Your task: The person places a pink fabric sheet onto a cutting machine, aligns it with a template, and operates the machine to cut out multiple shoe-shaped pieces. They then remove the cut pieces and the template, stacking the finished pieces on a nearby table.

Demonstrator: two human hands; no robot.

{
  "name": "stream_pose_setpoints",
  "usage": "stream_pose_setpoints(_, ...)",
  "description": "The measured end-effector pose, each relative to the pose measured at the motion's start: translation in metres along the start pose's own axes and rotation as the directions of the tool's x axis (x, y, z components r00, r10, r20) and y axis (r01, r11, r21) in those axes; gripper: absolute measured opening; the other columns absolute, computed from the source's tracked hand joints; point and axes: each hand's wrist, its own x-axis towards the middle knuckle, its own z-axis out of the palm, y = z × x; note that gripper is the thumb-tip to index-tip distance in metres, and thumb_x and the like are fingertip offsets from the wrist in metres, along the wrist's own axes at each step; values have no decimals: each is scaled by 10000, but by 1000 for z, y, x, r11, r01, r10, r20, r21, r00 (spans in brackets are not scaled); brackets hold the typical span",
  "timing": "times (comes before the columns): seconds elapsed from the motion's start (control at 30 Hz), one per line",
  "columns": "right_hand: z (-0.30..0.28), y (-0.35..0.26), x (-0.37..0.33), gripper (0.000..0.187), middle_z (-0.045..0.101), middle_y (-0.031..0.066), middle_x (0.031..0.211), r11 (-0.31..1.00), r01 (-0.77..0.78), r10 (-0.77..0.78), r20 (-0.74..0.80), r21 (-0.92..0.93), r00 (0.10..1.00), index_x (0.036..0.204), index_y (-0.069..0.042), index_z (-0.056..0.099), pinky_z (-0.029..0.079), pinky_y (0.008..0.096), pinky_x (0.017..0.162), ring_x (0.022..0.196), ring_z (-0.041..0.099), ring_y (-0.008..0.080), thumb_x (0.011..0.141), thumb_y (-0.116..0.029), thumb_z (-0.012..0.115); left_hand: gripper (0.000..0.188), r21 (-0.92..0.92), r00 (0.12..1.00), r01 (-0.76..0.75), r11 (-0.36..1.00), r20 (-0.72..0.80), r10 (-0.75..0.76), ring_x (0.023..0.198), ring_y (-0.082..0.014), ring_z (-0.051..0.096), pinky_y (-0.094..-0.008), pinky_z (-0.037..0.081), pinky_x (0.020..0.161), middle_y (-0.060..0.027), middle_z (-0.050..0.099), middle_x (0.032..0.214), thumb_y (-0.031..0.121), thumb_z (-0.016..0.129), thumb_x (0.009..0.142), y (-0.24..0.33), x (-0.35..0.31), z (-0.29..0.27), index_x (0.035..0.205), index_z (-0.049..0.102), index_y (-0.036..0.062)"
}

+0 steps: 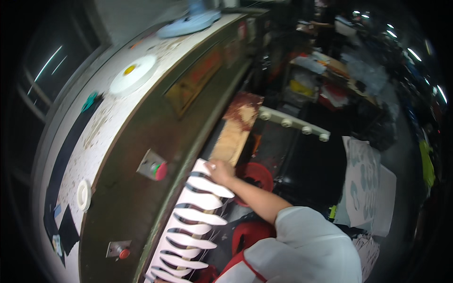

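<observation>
I take the dark green machine as my landmark. The white slotted sheet lies lengthwise along its right side, a row of narrow tongues pointing away from it. My right hand is at the sheet's far end, thumb and fingers closed over the edge in a pinch; the fingertips are partly hidden. At the lower edge, near the machine, a sliver may be my left hand; I cannot tell what its fingers do.

Beyond my right hand, also along the machine, is a wooden board; farther out from the machine sits a red tub.

To handle this well, I would grip the solid margin rather than a tongue, since the tongues look thin enough to bend or snag. I would support both ends, keep the sheet level and parallel to the machine, and draw it evenly so it doesn't twist or tear at the slots.
</observation>
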Motion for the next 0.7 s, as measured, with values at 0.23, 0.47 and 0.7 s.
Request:
stream_pose_setpoints(0.23, -33, 23, -46, 255, 632, 203, 712, 993, 114, -109, -171, 21, 979, 833, -77, 709, 508, 447, 624, 698, 638, 376, 872, -297, 585, 443, -115, 985, 71, 991, 165, -51, 999, -418, 589, -493, 472, 845, -282, 596, 1120, 315, 526, 927, -19, 16, 13, 1165, 559, -57)
stream_pose_setpoints(0.47, -73, 30, -76, 411, 607, 188, 1094, 888, 429, -455, -188, -163, 870, 1110, -83, 642, 424, 463, 930, 1164, 466, 375, 745, -264, 691, 432, -125, 990, 33, 992, 137, -16, 976, -408, 595, -473, 472, 834, -283, 606, 1098, 312, 488, 945, -14, 13, 15, 1142, 573, -64)
stream_pose_setpoints(0.7, -82, 14, -99, 803, 329, 346, 1344, 764, 591, -538, 251, -260, 805, 1334, -114, 489, 325, 487, 1036, 1233, 347, 474, 623, -344, 781, 431, -125, 995, 44, 991, 92, -33, 953, -397, 601, -453, 471, 824, -283, 615, 1077, 308, 450, 964, -16, -29, -10, 1118, 587, -70)
